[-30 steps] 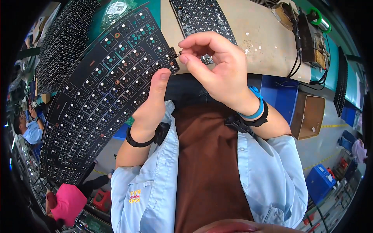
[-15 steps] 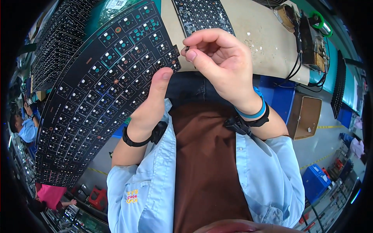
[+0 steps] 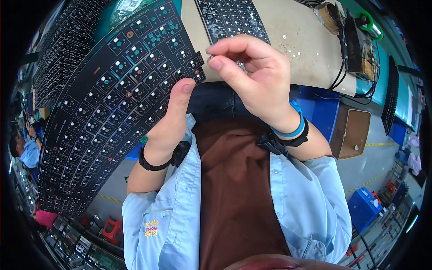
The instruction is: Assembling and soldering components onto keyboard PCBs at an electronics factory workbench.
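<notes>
A large black keyboard circuit board point(image 3: 101, 117), dotted with white parts and small holes, is held up tilted at the left. My left hand point(image 3: 171, 114) grips its near edge, thumb lying along the rim; the other fingers are hidden beneath. To the right of the board's corner tab, my right hand point(image 3: 254, 72) has thumb and forefinger pinched together. A tiny pale speck shows between those fingertips, too small to name. The pinch is apart from the board by a small gap.
A second circuit board point(image 3: 234, 18) lies on the tan work surface point(image 3: 310, 49), with tiny pale bits scattered beside it. Stacked black boards point(image 3: 67, 49) stand far left. At right are a green solder spool point(image 3: 371, 27), cables and a cardboard box point(image 3: 353, 132).
The held board and my left hand have shifted slightly left. My right fingertips have moved a little left too; the small dark piece seen between them earlier now shows only as a pale speck.
</notes>
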{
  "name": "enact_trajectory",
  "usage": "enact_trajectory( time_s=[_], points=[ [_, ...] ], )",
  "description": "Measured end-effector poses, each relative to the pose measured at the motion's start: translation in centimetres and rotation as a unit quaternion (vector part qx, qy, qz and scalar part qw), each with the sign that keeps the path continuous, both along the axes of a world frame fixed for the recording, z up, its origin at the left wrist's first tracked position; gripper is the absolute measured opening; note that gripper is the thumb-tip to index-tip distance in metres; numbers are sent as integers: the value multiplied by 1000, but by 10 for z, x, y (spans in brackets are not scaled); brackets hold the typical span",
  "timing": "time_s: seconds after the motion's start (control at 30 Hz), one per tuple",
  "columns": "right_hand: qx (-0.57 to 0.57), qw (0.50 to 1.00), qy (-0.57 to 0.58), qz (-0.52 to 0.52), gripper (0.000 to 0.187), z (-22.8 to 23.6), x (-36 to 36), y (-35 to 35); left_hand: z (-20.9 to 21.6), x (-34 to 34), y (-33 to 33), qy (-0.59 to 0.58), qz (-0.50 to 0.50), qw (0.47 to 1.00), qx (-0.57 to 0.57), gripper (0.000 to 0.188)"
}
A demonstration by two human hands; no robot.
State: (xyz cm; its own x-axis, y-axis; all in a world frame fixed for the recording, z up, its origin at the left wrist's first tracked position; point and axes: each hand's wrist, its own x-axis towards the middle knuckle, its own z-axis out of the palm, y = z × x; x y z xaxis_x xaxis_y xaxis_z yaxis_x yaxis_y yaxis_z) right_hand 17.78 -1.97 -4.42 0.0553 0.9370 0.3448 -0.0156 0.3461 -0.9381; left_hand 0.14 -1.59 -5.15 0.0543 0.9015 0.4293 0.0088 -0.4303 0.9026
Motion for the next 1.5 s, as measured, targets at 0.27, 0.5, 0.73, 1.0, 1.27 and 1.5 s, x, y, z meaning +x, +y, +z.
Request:
enact_trajectory(
  time_s=[0.27,0.5,0.73,1.0,1.27,1.5],
  points=[
    [84,987,-119,-67,9,-5,-4,3,3,-3,-1,22,-23,999,-7,32],
    [84,982,-145,-82,13,-6,-8,9,6,-5,1,34,-45,998,-21,30],
    [83,979,-165,-83,13,-4,-10,10,6,-10,4,51,-64,996,-43,30],
    [102,975,-173,-91,13,-2,-6,7,12,-2,0,48,-62,996,-41,29],
    [54,989,-127,-52,15,-2,2,2,7,-4,-1,85,-78,993,-3,33],
    [-34,999,-1,39,17,1,5,1,6,-6,1,55,-115,992,18,34]
  ],
)
